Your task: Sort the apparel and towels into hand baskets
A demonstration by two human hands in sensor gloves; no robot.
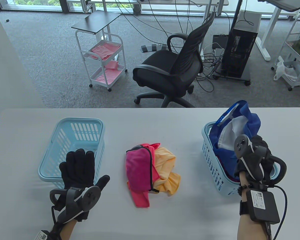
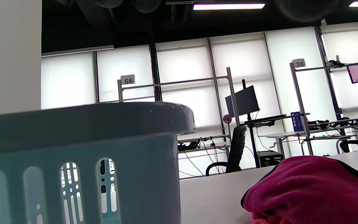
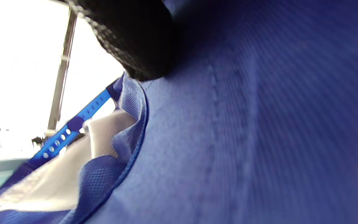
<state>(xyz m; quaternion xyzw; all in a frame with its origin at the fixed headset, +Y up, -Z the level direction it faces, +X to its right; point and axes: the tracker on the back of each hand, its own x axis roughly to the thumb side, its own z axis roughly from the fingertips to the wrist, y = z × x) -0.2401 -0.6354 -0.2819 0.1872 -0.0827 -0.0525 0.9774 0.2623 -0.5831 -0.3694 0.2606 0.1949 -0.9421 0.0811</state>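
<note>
The left hand [image 1: 77, 170] lies flat with fingers spread, resting over the near rim of the left basket [image 1: 72, 130], which sits toward the worktop's [image 1: 150, 120] left side. Open worktop separates that basket from the pile in the middle: a magenta towel [image 1: 138, 167] lying on and beside a yellow towel [image 1: 166, 172]. More bare surface lies between the pile and the right basket [image 1: 210, 160] near the right edge. The right hand [image 1: 255, 155] reaches into that basket, its fingers [image 3: 135, 40] against a blue cap [image 1: 240, 125] that bulges above the rim; whether they grip it I cannot tell. Beyond the far edge stand a black office chair [image 1: 170, 70], a white trolley [image 1: 102, 57] and a computer tower [image 1: 240, 50] on grey carpet.
</note>
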